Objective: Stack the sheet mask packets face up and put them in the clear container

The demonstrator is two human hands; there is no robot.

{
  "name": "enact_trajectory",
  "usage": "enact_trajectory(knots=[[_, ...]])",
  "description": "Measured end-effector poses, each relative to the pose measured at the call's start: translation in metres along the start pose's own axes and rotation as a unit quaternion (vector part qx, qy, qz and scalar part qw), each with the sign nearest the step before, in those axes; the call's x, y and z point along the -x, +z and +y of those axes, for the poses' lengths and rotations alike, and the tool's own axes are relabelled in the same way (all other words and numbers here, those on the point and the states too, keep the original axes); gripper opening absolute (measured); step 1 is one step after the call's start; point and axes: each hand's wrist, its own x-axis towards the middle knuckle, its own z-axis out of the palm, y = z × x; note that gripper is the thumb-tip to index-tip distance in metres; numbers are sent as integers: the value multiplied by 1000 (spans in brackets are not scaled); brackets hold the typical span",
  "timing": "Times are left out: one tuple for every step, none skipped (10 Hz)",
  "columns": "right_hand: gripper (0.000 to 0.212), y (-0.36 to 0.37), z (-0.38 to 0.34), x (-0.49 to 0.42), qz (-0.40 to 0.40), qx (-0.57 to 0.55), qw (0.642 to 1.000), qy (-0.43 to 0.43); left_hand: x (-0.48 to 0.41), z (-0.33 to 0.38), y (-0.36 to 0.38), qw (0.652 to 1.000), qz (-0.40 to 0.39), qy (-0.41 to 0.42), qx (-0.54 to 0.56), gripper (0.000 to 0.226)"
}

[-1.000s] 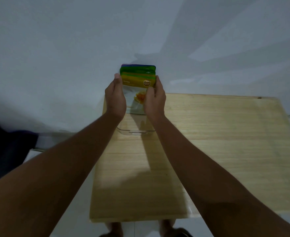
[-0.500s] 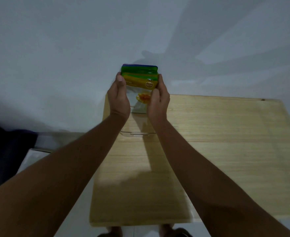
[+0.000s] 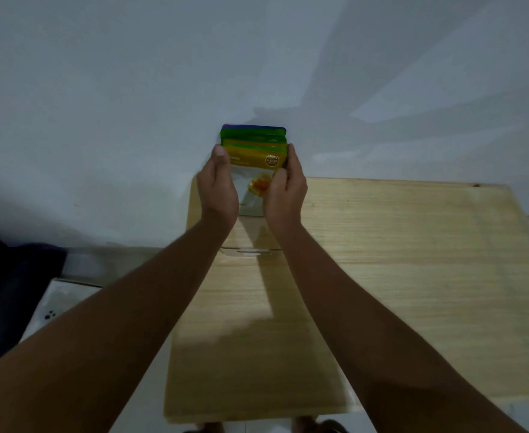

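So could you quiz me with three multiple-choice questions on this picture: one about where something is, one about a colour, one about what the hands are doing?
1. Where is the clear container?
A. on the wooden table, near its far left corner
B. on the floor
C. at the table's right edge

2. What colour is the top band of the front packet in the stack of packets?
A. red
B. yellow
C. white

3. What are the hands doing?
A. resting flat on the table
B. left hand and right hand gripping the stack
C. only one holds it

Answers: 1 A, its rim shows beneath the wrists; 2 B, yellow band with round seal; 3 B, fingers press both side edges.
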Motion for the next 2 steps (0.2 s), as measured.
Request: enact_trajectory(knots=[[56, 3, 2, 2, 16, 20, 999, -23, 0, -1, 1, 1000, 4, 8, 15, 47], [53, 3, 3, 1, 8, 28, 999, -30, 1, 5, 1, 1000, -15, 7, -8, 49]])
